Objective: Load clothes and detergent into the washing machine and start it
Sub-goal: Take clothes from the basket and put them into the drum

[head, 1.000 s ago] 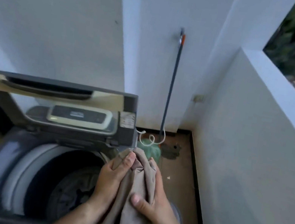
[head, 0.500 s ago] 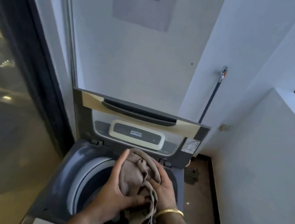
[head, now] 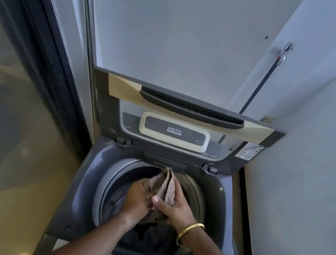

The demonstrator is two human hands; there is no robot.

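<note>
Over drum (head: pixel 115 199), crumpled beige garment (head: pixel 166 186)

Your grey top-loading washing machine (head: pixel 86 180) stands with its lid (head: pixel 189 104) tipped upright at the back, and the round drum (head: pixel 110 187) is wide open. The crumpled beige-brown cloth garment (head: pixel 165 187) is bunched over the drum mouth, gripped between your left hand (head: pixel 138 198) and right hand (head: pixel 177 210). One corner pokes up toward the dark flap marked Detergent (head: pixel 164 163). Dark clothes (head: pixel 157 235) lie in the drum beneath.
</note>
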